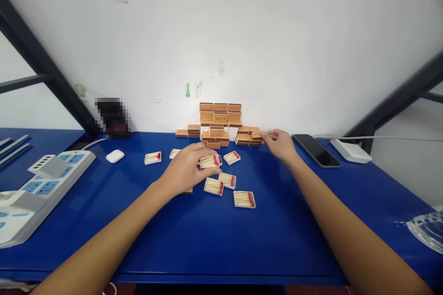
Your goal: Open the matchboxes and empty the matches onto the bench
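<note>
My left hand [187, 168] is curled with thumb and fingers around a small white matchbox tray [209, 161] full of red-tipped matches. At the right end of a stepped stack of orange matchboxes [220, 116], my right hand [279, 144] pinches the end of a matchbox [256, 135] resting on the lower pile. Other open trays of matches lie near my left hand: one tray [214, 186] just below it, another [244, 199] nearer me, one [231, 157] to its right and one [152, 158] to the left. Part of an orange box [188, 191] shows under my left hand.
The stack stands close to the white wall [277, 46] on a blue table [214, 249]. A phone [316, 150] and a white box [351, 151] with a cable lie right. On the left are a white earphone case [115, 156] and a power strip [51, 184] with plugs.
</note>
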`<state>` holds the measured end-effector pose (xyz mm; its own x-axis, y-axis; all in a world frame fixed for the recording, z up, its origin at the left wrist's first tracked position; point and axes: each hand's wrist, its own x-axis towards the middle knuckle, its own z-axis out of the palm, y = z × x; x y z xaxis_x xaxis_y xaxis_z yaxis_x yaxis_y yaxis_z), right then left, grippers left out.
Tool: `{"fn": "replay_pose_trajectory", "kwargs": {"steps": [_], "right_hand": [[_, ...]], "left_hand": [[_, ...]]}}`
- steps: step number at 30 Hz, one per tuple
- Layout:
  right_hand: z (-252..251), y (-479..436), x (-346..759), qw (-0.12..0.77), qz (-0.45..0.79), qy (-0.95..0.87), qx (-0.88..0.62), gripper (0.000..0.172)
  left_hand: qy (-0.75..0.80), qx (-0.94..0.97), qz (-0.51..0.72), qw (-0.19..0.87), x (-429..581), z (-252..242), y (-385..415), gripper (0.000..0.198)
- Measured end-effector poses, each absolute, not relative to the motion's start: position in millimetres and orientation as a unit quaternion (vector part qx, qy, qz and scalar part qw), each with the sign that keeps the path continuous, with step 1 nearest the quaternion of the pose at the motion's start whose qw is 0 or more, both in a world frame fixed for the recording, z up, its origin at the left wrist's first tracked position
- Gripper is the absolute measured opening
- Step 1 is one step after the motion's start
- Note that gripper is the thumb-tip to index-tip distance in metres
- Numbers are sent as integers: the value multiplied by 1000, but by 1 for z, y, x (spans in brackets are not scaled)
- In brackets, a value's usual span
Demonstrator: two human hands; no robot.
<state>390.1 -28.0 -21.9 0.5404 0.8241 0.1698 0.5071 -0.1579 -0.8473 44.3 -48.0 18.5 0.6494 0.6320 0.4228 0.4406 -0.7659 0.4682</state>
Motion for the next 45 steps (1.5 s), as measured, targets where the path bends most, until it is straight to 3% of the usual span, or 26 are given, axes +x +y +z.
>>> {"fn": "replay_pose_trajectory", "kwargs": {"steps": [8, 17, 31, 39, 42, 45], "right_hand": [[-30, -25, 388, 376, 73, -506, -773, 25], [-33, -22, 366, 441, 153, -522, -714, 28], [-26, -33, 346, 387, 7, -553, -738, 31], [-14, -59, 335, 373, -17, -584, -721, 23], [-13, -65, 331, 365, -31, -603, -709, 24], [-12, -68, 329, 360, -35, -609, -706, 21]], "left_hand": [[207, 923, 120, 302, 36, 41, -85, 30], [201, 935, 40, 289, 46, 25, -99, 25], [204, 960, 77, 176, 47, 12, -92, 48], [321, 915, 201, 136, 16, 27, -38, 26], [342, 911, 169, 154, 1, 36, -25, 20], [346, 913, 91, 196, -9, 47, -26, 30]]}}
